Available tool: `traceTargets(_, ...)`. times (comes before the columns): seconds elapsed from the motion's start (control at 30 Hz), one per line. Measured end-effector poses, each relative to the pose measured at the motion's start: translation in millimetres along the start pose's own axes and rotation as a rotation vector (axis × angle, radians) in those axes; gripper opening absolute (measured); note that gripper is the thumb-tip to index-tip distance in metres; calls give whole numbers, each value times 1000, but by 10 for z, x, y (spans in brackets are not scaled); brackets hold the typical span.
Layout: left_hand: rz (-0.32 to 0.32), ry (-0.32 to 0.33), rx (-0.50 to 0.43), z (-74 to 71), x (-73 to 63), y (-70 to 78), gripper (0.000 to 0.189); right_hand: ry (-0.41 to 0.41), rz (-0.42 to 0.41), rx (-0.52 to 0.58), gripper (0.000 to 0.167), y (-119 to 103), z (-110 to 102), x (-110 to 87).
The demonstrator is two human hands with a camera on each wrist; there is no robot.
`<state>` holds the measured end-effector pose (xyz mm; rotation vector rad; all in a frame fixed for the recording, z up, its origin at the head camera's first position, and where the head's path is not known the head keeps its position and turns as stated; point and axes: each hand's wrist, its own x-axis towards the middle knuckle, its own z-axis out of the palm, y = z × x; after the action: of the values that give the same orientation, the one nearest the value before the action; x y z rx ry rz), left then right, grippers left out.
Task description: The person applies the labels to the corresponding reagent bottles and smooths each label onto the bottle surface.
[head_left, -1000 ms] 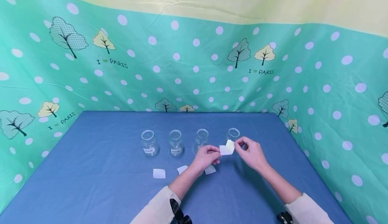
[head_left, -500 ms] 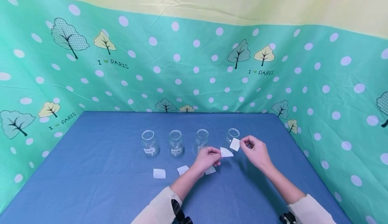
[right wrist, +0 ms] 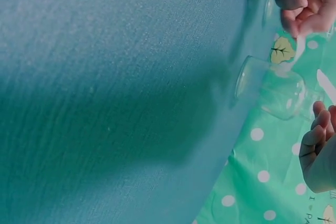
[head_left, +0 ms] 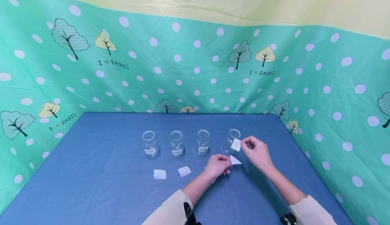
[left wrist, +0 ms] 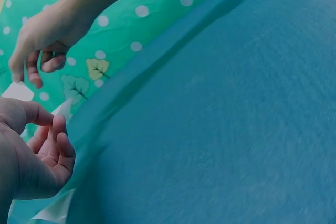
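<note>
My right hand [head_left: 257,152] pinches a small white square sticker [head_left: 236,144] by its edge, in front of the rightmost glass jar [head_left: 228,148]. That jar has no label in sight. Lower and to the left, my left hand [head_left: 217,165] pinches a white piece of backing paper [head_left: 235,160], which looks like a triangle from here. The two pieces are apart. In the right wrist view the backing paper [right wrist: 300,55] hangs from the left fingertips, overlapping the jar [right wrist: 278,93], while the sticker [right wrist: 326,85] rises above the right fingers.
Three more open glass jars stand in a row to the left: one [head_left: 150,143], a second [head_left: 176,143] and a third [head_left: 202,139], each with a white printed label. Two white paper squares [head_left: 159,174] [head_left: 184,171] lie before them on the blue table [head_left: 106,191]; another is mostly hidden behind the left hand.
The sticker and backing paper, joined one second ago, have come apart. My right hand moved right with the sticker; my left hand then shifted right and nearer, uncovering the third jar's label.
</note>
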<state>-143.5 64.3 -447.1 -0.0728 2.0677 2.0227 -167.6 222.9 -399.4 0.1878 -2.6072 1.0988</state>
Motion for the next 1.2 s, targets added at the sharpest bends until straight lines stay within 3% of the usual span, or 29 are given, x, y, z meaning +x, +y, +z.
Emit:
traceTargets(0.23,-42,12,44,77,-43,-17,9,-15,17,12,7,-1,10,-4)
traceTargets(0.57,-23,-7,186,39,-69,2,9,-10,5,17,7,5,43,-7)
traceTargets(1.03,48,-26,339,-59,-111,65,11,-3,-5,5,5,17,80,-13)
traceTargets(1.2,125,-15,414,-85,-140,64,7,-1,-18,11,4,14,85,-14)
